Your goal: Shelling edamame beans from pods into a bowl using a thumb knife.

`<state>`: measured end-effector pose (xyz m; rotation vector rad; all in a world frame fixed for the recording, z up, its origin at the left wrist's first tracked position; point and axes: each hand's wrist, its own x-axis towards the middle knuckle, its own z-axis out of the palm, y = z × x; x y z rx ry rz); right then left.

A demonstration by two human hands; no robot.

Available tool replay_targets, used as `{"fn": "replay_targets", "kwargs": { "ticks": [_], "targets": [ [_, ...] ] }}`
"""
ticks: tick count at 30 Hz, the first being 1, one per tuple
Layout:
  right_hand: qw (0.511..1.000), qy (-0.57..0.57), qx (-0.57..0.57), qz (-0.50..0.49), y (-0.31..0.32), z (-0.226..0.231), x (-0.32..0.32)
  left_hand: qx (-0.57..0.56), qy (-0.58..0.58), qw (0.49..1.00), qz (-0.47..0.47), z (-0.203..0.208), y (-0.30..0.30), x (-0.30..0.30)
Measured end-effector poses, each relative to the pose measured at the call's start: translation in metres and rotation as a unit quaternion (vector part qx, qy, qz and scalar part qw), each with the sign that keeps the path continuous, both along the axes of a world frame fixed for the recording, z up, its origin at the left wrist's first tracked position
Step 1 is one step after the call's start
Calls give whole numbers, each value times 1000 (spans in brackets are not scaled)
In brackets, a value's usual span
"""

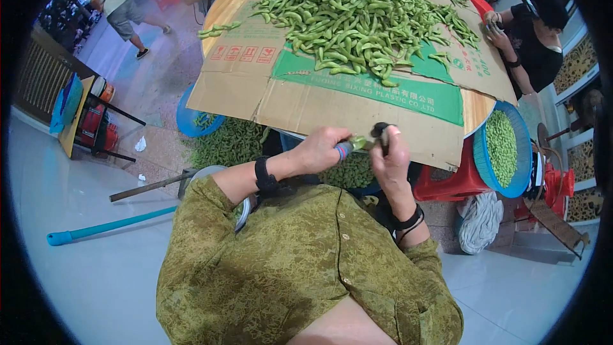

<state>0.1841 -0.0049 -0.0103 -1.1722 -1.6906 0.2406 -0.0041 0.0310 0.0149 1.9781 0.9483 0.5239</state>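
My left hand (322,151) is closed, its fingertips pinching a green soybean pod (359,142). A band of blue and red wraps one of its fingers. My right hand (391,161) meets it from the other side, fingers bent and pressed against the pod's other end. Something black (381,130), perhaps a finger cover, sits at the right fingertips. Below the hands a container of shelled green beans (350,174) shows in part. Just beyond, flattened cardboard (306,108) covers a round wooden table, with a large heap of soybean pods (357,16) on it.
Right of the table, a blue basket (527,160) of shelled beans stands by a red stool (440,186). Pods heap on the floor (233,144) at left, near a blue basin (186,115) and teal pole (112,225). Other people are at right, at the far side and far left.
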Motion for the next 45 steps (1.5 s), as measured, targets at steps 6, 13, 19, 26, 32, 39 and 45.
{"fn": "replay_targets", "kwargs": {
  "ticks": [6,13,19,26,32,39,45],
  "targets": [
    [997,-1,-7,75,-6,-1,-10,-10,-56,998,40,1,0,-1],
    [995,2,-45,94,-3,-1,-6,129,-74,988,-35,-2,-7,-2],
    [993,-6,-57,101,-7,2,-9,131,-50,989,-54,7,-18,-2],
    [986,-36,-89,137,-15,-5,5,86,413,899,-116,74,-3,-70],
    [986,5,-61,158,-10,-10,-7,279,189,941,14,32,68,-55],
    [965,68,-210,138,-20,3,-1,322,203,921,85,-15,147,6],
    [777,465,-380,189,-15,11,-2,449,144,880,63,-28,136,1]
  ]
}}
